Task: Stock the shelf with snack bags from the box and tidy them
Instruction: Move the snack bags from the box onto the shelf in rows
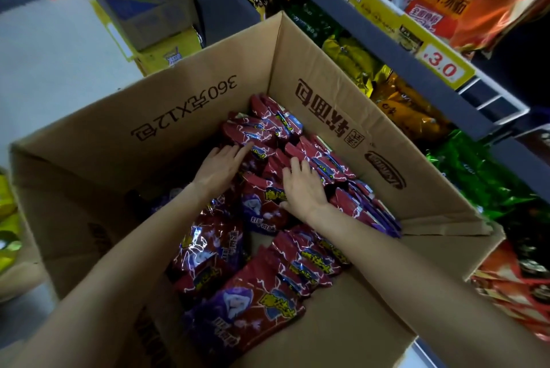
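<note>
A large open cardboard box (184, 117) fills the middle of the view, with several red and purple snack bags (262, 293) heaped inside it. My left hand (221, 166) reaches into the box, its fingers straight and touching a red bag (250, 132) near the far corner. My right hand (302, 186) lies flat on the pile beside it, fingers spread over the bags and holding nothing. The dark shelf (387, 43) runs along the right side of the box.
The shelf holds rows of yellow, orange (410, 105) and green (476, 171) snack bags, with red noodle packs (464, 1) above a yellow price strip (440, 68). Stacked cartons (143, 1) stand behind the box on the pale floor (50, 55). Yellow bags (7, 233) lie at the left edge.
</note>
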Motion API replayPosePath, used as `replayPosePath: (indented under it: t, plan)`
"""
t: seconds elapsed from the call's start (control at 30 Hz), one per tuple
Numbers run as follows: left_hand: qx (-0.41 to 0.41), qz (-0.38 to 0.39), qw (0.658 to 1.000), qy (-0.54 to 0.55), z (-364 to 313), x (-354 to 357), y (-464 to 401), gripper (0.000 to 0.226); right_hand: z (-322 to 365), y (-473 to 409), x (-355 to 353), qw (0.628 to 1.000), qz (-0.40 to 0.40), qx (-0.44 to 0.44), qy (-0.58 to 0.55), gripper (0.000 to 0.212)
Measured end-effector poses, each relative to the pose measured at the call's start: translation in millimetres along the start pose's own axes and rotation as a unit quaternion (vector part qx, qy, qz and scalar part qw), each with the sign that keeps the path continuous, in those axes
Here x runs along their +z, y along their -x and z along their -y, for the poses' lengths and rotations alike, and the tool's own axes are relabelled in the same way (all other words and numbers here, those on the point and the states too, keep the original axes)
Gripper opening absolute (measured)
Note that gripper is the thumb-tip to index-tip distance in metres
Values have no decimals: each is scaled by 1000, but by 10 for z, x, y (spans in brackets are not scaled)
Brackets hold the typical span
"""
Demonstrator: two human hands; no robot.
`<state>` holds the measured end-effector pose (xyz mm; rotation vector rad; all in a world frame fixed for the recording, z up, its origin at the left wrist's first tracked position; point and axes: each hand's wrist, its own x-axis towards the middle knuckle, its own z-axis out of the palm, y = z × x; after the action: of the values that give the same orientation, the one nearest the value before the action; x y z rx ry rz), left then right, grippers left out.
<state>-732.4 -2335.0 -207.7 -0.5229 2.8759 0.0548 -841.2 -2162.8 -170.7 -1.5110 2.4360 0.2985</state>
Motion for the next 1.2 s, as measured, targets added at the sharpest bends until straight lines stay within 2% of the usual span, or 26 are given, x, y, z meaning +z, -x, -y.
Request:
replayPosePath:
  t: [0.2, 0.33, 0.43, 0.6, 0.77, 0.87, 0.93, 1.03, 1.1, 1.2]
  plan:
    - [31, 17, 996, -79, 65, -61, -36, 102, 16, -6, 11, 1000, -3, 17, -2, 60]
    - [71, -22, 993, -88, 117, -123, -126, 97, 1, 16, 0, 999, 22, 5, -36, 70]
    - [106, -76, 988, -80, 185, -169, -257, 85, -9, -6, -26, 997, 34, 16, -64, 74]
    - [88, -109, 989, -42, 162, -150, -278, 69, -56, 12, -28, 998, 35, 12, -53, 74]
    - [115, -112, 985, -67, 256, -93, -157, 46, 1, 88, 4, 989, 97, -15, -109, 68]
    - [130, -118, 982, -68, 332, -28, -99, 44, 14, 74, -1, 984, 115, -12, -136, 67]
    - [121, -105, 985, -69, 366, -37, -85, 53, -9, 55, -16, 986, 99, -13, -133, 69]
    - [81, -26, 992, -89, 422, -87, -52, 73, -66, 88, -55, 986, 75, -10, -148, 68]
    - [63, 0, 992, -105, 442, -96, -32, 68, -100, 145, -121, 985, 54, -8, -164, 66]
    - [67, -3, 993, -94, 448, -120, -19, 57, -175, 240, -331, 974, 5, 0, -229, 61]
